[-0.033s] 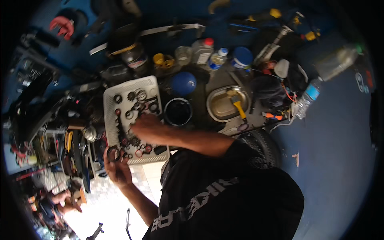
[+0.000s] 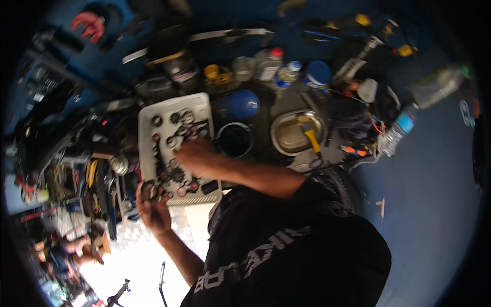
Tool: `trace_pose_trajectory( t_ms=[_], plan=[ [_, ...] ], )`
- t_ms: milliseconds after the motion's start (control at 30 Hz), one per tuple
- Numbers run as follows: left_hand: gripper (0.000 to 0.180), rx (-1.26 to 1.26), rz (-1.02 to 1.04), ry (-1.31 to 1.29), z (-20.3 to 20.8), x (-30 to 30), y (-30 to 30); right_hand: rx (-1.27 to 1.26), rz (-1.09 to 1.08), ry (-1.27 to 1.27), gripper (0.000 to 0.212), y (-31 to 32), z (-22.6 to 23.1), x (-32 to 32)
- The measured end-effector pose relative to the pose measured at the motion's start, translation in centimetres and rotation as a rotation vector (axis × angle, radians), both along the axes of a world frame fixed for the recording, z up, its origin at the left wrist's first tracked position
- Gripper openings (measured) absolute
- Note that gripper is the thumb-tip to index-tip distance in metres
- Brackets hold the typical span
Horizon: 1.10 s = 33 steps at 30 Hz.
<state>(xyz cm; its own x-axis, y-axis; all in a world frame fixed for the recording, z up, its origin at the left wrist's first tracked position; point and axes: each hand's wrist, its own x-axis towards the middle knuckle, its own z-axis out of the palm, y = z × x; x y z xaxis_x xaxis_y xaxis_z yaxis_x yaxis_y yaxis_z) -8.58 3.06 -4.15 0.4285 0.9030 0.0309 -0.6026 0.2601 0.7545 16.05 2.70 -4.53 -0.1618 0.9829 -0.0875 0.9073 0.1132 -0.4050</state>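
A white perforated plastic tray (image 2: 145, 125) is on the left part of the bench, with small rings, toothed sprockets and other dark parts spread in it. At the tray's near left corner, my left hand (image 2: 155, 215) is closed on a dark ring (image 2: 150, 190), thumb and fingers around its edge. My right hand (image 2: 197, 156) reaches over the tray's middle, its fingers curled down among the parts. Its fingertips are hidden, so I cannot make out what they grip. A sprocket (image 2: 177, 175) and a red ring (image 2: 182, 192) lie just nearer than that hand.
Right of the tray stand a black bowl (image 2: 250, 140), a blue round lid (image 2: 243, 104) and a metal pan (image 2: 279, 146) with a yellow-handled brush (image 2: 312, 139). Bottles, including a red-capped one (image 2: 268, 66), line the back. A tyre (image 2: 340, 187) is by my right side.
The whole view has shifted a little, so the tray and bench appear farther right. Both hands keep nearly the same places at the tray, and the ring stays in my left hand.
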Motion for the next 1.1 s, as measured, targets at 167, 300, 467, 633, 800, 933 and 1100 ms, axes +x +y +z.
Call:
trace_pose_trajectory(
  t_ms=[167, 300, 467, 633, 800, 933, 1100],
  plan=[
    [0.061, -0.011, -0.002, -0.165, 0.2, 0.0, 0.1, 0.087, -0.110, -0.014, 0.017, 1.3, 2.5, 4.2],
    [0.063, 0.027, 0.049, -0.135, -0.5, -1.5, -1.0, 0.018, -0.010, -0.151, 0.012, 3.2, 2.5, 5.0],
    [0.064, 0.016, 0.147, -0.140, -1.3, -3.0, -2.6, -0.022, 0.110, -0.064, 0.022, 5.2, 0.0, 2.4],
    [0.059, -0.013, 0.208, -0.196, -0.9, -3.2, -3.3, -0.100, 0.248, -0.034, 0.034, 5.8, -1.9, -1.0],
    [0.058, 0.008, 0.240, -0.205, -0.9, -4.0, -3.7, -0.183, 0.151, 0.084, 0.035, 7.1, -2.3, -0.5],
    [0.061, 0.023, 0.218, -0.163, -1.4, -4.8, -3.7, -0.096, 0.124, 0.132, 0.029, 8.5, -2.1, 2.0],
    [0.060, 0.025, 0.220, -0.164, -1.7, -5.0, -3.5, -0.075, 0.071, 0.038, 0.028, 9.5, -1.1, 3.4]
  ],
)
